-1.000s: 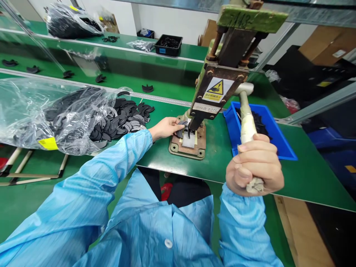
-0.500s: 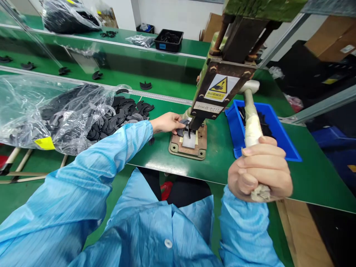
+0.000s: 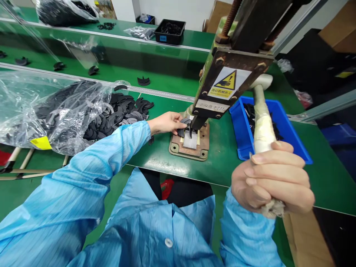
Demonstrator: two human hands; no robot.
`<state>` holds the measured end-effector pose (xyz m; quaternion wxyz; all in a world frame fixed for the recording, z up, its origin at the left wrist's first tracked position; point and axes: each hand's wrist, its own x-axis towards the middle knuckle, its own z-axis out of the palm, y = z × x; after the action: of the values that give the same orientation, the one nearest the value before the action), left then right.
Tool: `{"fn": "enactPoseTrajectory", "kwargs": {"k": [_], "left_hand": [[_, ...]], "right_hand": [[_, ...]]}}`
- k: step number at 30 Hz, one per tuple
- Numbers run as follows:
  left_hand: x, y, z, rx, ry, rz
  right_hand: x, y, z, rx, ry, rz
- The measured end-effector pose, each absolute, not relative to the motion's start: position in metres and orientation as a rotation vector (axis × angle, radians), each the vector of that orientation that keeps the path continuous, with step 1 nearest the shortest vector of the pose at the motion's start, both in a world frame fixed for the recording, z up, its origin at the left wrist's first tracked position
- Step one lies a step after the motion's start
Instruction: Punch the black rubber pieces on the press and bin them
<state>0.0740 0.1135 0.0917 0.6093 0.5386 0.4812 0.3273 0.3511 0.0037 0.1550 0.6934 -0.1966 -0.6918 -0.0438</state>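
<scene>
Green bench; left hand (image 3: 166, 122) pinches black part (image 3: 183, 122) under press (image 3: 222, 92); right hand (image 3: 271, 181) clenches lever (image 3: 261, 122). Keep fingertips outside the punch.

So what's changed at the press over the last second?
The right hand has pulled the taped lever down and toward the body, fist closed throughout. The left hand has kept the dark curved piece pinched under the press head. Bag and blue bin unmoved.

Part: dark curved flat piece (image 3: 184, 124) is lying on the press base, under the punch.
Lever: tape-wrapped handle (image 3: 263, 128) is slanting toward the near right.
</scene>
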Motion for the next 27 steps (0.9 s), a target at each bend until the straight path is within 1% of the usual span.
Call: {"fn": "enactPoseTrajectory", "kwargs": {"k": [4,11,16,21,24,26,27], "left_hand": [[0.077,0.114,0.090,1.230,1.127,0.757],[0.077,0.121,0.093,1.176,1.221,0.643],[0.078,0.120,0.096,1.006,1.214,0.556],[0.083,0.111,0.096,0.918,1.233,0.606],[0.086,0.105,0.096,0.932,1.240,0.662],[0.087,0.098,0.095,0.952,1.230,0.726],[0.087,0.093,0.096,0.967,1.218,0.761]], "right_hand": [[0.346,0.005,0.155,-0.435,-1.484,-0.114],[0.343,0.010,0.154,-0.377,-1.439,-0.117],[0.340,0.014,0.153,-0.316,-1.400,-0.131],[0.331,0.016,0.154,-0.308,-1.337,-0.124],[0.329,0.023,0.174,-0.242,-1.309,-0.116],[0.333,0.030,0.201,-0.189,-1.320,-0.114],[0.337,0.033,0.217,-0.224,-1.346,-0.066]]}}
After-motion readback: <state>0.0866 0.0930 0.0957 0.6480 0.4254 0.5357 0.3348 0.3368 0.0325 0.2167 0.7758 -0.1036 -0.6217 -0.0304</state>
